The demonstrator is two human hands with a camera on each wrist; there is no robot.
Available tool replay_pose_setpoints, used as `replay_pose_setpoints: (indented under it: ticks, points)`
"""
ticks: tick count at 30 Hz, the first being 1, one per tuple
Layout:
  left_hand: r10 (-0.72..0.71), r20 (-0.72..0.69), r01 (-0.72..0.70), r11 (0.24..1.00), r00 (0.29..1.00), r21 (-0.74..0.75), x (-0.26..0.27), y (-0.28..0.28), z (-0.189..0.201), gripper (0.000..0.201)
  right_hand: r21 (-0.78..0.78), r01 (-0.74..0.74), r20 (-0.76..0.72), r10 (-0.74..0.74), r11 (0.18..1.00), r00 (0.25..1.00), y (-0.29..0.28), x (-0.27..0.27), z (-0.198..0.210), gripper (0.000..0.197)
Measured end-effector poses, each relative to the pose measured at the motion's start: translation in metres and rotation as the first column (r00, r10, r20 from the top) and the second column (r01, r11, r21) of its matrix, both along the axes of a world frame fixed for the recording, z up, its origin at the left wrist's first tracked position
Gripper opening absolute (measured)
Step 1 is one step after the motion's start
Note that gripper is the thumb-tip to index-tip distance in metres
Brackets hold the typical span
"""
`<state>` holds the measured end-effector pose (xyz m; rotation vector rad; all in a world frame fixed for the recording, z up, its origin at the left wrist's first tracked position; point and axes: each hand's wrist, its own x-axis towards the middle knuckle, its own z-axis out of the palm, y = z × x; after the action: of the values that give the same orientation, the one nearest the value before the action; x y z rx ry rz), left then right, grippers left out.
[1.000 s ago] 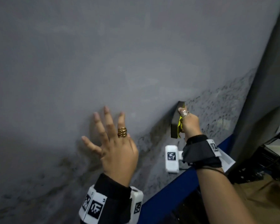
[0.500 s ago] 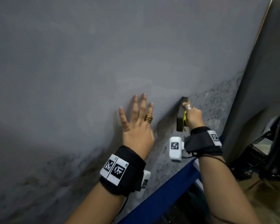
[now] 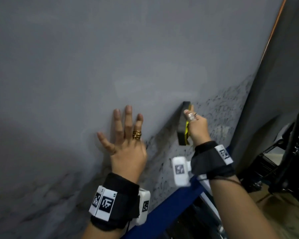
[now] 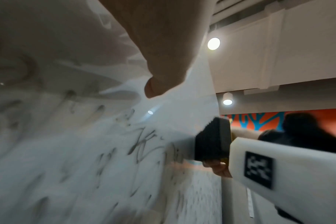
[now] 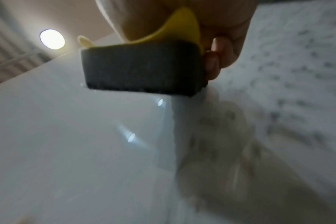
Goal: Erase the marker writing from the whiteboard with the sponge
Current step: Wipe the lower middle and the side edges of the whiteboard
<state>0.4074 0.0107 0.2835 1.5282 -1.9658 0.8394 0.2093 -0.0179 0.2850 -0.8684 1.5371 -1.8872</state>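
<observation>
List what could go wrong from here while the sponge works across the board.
1. The left hand rests flat on the whiteboard beside smudged marker writing; it may smear ink.
2. The right hand grips the sponge by its yellow back; its dark face may spread residue rather than lift it.

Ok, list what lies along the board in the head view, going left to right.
Wiped whiteboard → left hand → sponge → right hand → marker writing → board's right edge.
</observation>
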Motion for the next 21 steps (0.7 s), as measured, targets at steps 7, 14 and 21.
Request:
replay_pose_setpoints:
  ticks: [7,14,21]
  points:
    - [-0.017,-0.111,0.014,0.999,0.994,-0.033,-0.014,-0.001,-0.007,0.069,0.024,-0.057,0.074,0.055,0.998,0.996,0.006,-0.016,0.006,0.014]
    - [-0.276,-0.273,0.273,0.961,0.921,-0.049,-0.053,0.015,0.002,0.058,-0.041,-0.257,0.191,0.26,0.966,0.947,0.03,0.033,-0.019,0.031]
    - [-0.229,0.085,0.221,0.97,0.97,0.098,-0.081,-0.013,0.022,0.074,0.187,0.027,0.188,-0.063,0.982,0.98,0.001,-0.053,0.0,0.035]
